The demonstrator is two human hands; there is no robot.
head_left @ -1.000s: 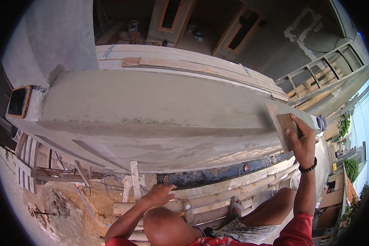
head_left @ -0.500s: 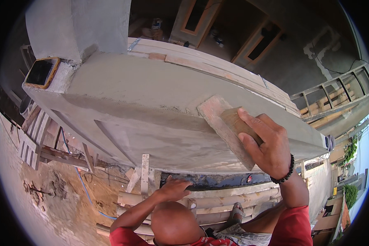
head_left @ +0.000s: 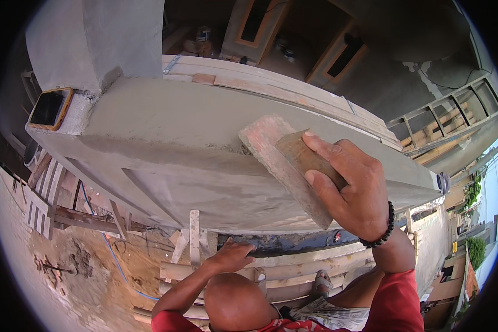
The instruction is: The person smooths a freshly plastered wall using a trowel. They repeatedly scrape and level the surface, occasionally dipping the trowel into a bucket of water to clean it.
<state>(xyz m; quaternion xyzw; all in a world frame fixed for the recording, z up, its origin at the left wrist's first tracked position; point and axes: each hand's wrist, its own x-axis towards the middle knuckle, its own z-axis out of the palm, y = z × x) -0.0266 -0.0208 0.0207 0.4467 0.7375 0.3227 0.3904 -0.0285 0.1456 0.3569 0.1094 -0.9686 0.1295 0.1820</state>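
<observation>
While the right hand point(head_left: 359, 185) pinches the block handle point(head_left: 300, 156) of a flat float point(head_left: 268, 144) at the gray ledge's point(head_left: 160, 105) near edge, the left hand point(head_left: 231, 256) — fingers loosely spread — is by the dark trench's point(head_left: 293, 242) left end.

Wooden float point(head_left: 272, 150) in right grip point(head_left: 357, 185)

Long grey cement ledge point(head_left: 171, 110), matt and largely smooth on top, rough along its front edge. Flat, rectangular, pinkish-grey float point(head_left: 268, 146), rough and crusted; brown wooden block handle point(head_left: 300, 154), matt. Bracelet of round black beads point(head_left: 377, 242), glossy. Red cloth sleeve point(head_left: 395, 301), matt. Pale wooden planks point(head_left: 285, 91), dull.
</observation>
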